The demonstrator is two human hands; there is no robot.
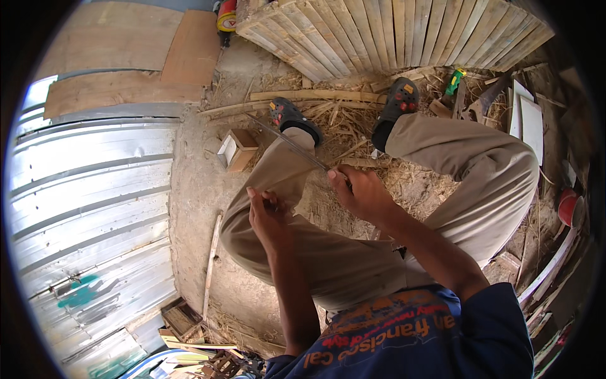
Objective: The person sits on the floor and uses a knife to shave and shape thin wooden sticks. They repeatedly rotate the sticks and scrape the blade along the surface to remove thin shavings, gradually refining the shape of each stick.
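My right hand is closed around one end of a long, thin, dark metal rod. The rod slants away to the upper left, over my left shin, and its far tip is near my left shoe. Whether it has a blade edge I cannot make out. My left hand hovers over my left knee, apart from the rod. Its index finger points outward and the other fingers are loosely curled, with nothing visible between them.
A slatted wooden panel stands beyond my feet, with straw and bamboo strips before it. A small wooden box sits left. Rightward lie a green-handled tool, a handsaw and a red container. Corrugated metal sheeting borders the left.
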